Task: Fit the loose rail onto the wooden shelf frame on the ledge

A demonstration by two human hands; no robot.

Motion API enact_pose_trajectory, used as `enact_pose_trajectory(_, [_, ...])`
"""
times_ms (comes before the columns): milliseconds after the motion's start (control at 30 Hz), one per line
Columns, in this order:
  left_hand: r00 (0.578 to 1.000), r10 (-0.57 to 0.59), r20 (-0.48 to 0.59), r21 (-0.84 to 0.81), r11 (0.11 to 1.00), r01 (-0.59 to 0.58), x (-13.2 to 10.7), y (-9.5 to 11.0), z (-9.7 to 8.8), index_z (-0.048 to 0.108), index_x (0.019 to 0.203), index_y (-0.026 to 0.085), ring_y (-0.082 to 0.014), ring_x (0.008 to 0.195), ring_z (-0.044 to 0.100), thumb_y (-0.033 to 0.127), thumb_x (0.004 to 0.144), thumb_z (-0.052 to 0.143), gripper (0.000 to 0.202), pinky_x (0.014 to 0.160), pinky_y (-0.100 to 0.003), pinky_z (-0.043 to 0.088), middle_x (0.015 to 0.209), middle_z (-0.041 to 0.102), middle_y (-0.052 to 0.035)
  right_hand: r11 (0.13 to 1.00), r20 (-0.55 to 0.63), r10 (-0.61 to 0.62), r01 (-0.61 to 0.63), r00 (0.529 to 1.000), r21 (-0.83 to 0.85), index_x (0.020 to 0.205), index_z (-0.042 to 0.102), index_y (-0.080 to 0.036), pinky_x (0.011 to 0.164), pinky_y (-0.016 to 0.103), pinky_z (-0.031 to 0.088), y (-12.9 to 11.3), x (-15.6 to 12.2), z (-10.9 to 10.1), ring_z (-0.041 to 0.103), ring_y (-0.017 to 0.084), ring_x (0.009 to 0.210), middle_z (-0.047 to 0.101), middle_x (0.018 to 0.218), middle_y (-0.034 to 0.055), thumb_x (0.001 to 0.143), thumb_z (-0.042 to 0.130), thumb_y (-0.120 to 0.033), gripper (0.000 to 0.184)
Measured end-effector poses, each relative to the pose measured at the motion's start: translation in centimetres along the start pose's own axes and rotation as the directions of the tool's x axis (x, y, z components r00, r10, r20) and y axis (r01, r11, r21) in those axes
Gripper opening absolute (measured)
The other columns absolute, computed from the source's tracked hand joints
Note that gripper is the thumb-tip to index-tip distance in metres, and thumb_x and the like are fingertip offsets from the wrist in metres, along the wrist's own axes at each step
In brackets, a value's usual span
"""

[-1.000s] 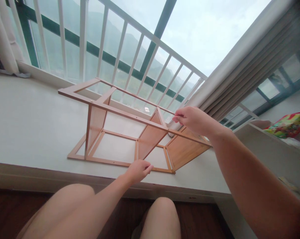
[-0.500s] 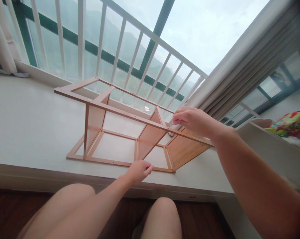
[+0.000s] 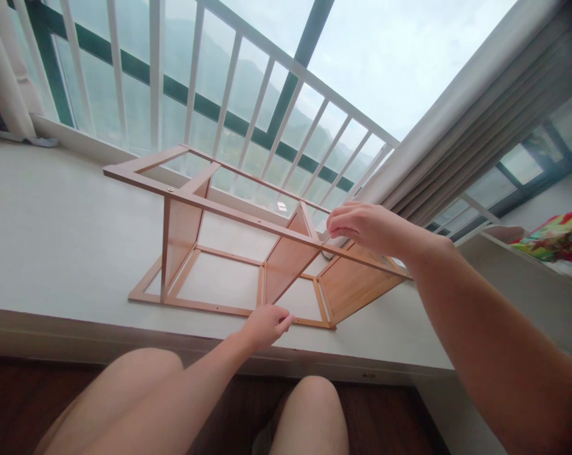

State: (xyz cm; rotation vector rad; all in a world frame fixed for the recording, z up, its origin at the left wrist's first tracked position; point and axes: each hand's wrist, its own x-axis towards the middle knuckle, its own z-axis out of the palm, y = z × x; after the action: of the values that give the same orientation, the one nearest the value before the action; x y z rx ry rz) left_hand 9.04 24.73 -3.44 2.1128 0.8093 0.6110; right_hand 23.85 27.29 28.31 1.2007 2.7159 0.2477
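A wooden shelf frame [image 3: 229,213] lies on its side on the white window ledge, with several board panels standing between its upper and lower side frames. My left hand [image 3: 265,327] is closed around the lower front rail, close to the foot of the middle panel [image 3: 290,259]. At the upper rail, my right hand [image 3: 361,229] has its fingers pinched together just above where the middle panel meets it. Whatever sits between those fingertips is too small to make out. A screw hole [image 3: 170,189] shows toward the rail's left end.
White window bars [image 3: 229,88] rise behind the frame. A grey curtain [image 3: 437,139] hangs at the right, and a pale curtain [image 3: 11,82] at the left. The white ledge [image 3: 67,234] ends above my knees. A colourful bag [image 3: 558,235] lies at far right.
My right hand's fingers have turned slightly and shifted a little left at the upper rail. The left hand and the shelf frame stay where they were.
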Motion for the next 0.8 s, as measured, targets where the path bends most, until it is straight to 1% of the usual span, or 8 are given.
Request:
enact_pose_trajectory(100, [1.000, -0.006, 0.002, -0.003, 1.000, 0.006, -0.1, 0.1, -0.1, 0.063, 0.065, 0.018, -0.0146, 0.066, 0.055, 0.047, 0.095, 0.037, 0.049, 0.062, -0.024, 0.032, 0.066, 0.064, -0.0029, 0.999, 0.015, 0.030, -0.030, 0.999, -0.018, 0.076, 0.066, -0.022, 0.078, 0.029, 0.038, 0.2, 0.1, 0.0, 0.057, 0.018, 0.085, 0.068, 0.087, 0.0045, 0.089, 0.048, -0.019, 0.022])
enact_pose_trajectory(200, [1.000, -0.006, 0.004, -0.009, 1.000, 0.006, -0.1, 0.2, -0.2, 0.062, 0.065, 0.018, -0.0144, 0.065, 0.054, 0.045, 0.095, 0.037, 0.048, 0.061, -0.024, 0.031, 0.066, 0.064, -0.0025, 0.987, 0.050, 0.157, -0.158, 0.986, 0.003, 0.077, 0.067, -0.022, 0.069, 0.028, 0.038, 0.2, 0.2, 0.1, 0.057, 0.016, 0.073, 0.068, 0.078, 0.0023, 0.084, 0.052, -0.018, 0.017])
enact_pose_trajectory(267, [1.000, -0.005, 0.005, -0.014, 1.000, 0.005, -0.2, 0.2, -0.2, 0.062, 0.065, 0.018, -0.0143, 0.064, 0.054, 0.045, 0.095, 0.037, 0.048, 0.061, -0.024, 0.031, 0.066, 0.064, -0.0024, 0.954, 0.097, 0.292, -0.297, 0.951, 0.037, 0.077, 0.068, -0.023, 0.061, 0.028, 0.035, 0.0, 0.4, 0.2, 0.054, 0.013, 0.060, 0.065, 0.067, 0.0003, 0.082, 0.052, -0.018, 0.018])
enact_pose_trajectory(333, [1.000, -0.002, -0.001, -0.021, 1.000, 0.002, -0.1, 0.2, -0.1, 0.062, 0.065, 0.018, -0.0143, 0.065, 0.054, 0.046, 0.095, 0.037, 0.048, 0.061, -0.024, 0.031, 0.066, 0.064, -0.0024, 0.899, 0.148, 0.421, -0.433, 0.895, 0.060, 0.075, 0.068, -0.022, 0.054, 0.029, 0.032, -0.4, 0.7, 0.3, 0.049, 0.012, 0.050, 0.060, 0.058, -0.0003, 0.083, 0.052, -0.023, 0.019])
enact_pose_trajectory(433, [1.000, 0.004, -0.007, -0.025, 1.000, -0.004, -0.1, 0.1, 0.1, 0.062, 0.065, 0.018, -0.0143, 0.065, 0.054, 0.047, 0.095, 0.038, 0.049, 0.062, -0.024, 0.032, 0.066, 0.064, -0.0025, 0.838, 0.175, 0.528, -0.543, 0.831, 0.057, 0.068, 0.067, -0.021, 0.050, 0.031, 0.028, -1.0, 1.2, 0.2, 0.044, 0.012, 0.044, 0.055, 0.050, 0.0008, 0.085, 0.053, -0.034, 0.026])
enact_pose_trajectory(600, [1.000, 0.009, -0.011, -0.023, 1.000, -0.010, -0.1, 0.0, 0.2, 0.063, 0.065, 0.018, -0.0144, 0.065, 0.055, 0.048, 0.095, 0.036, 0.051, 0.062, -0.024, 0.032, 0.067, 0.065, -0.0027, 0.841, 0.169, 0.522, -0.538, 0.836, 0.062, 0.067, 0.065, -0.020, 0.052, 0.032, 0.031, -1.6, 1.3, -0.4, 0.045, 0.013, 0.043, 0.055, 0.048, 0.0016, 0.087, 0.053, -0.037, 0.030])
enact_pose_trajectory(700, [1.000, 0.010, -0.013, -0.019, 1.000, -0.010, -0.2, 0.1, 0.0, 0.063, 0.065, 0.018, -0.0141, 0.065, 0.055, 0.048, 0.095, 0.037, 0.050, 0.061, -0.024, 0.031, 0.067, 0.065, -0.0023, 0.841, 0.134, 0.523, -0.536, 0.842, 0.080, 0.068, 0.064, -0.020, 0.053, 0.031, 0.032, -1.7, 1.0, -0.8, 0.049, 0.013, 0.048, 0.062, 0.056, 0.0022, 0.086, 0.053, -0.036, 0.027])
enact_pose_trajectory(800, [1.000, 0.004, -0.012, -0.015, 1.000, -0.004, -0.3, 0.1, -0.2, 0.063, 0.065, 0.018, -0.0139, 0.064, 0.055, 0.047, 0.095, 0.037, 0.049, 0.060, -0.025, 0.031, 0.066, 0.065, -0.0020, 0.871, 0.105, 0.475, -0.484, 0.874, 0.084, 0.074, 0.066, -0.021, 0.056, 0.028, 0.035, -1.5, 0.5, -0.7, 0.054, 0.013, 0.058, 0.067, 0.069, 0.0013, 0.084, 0.053, -0.028, 0.018])
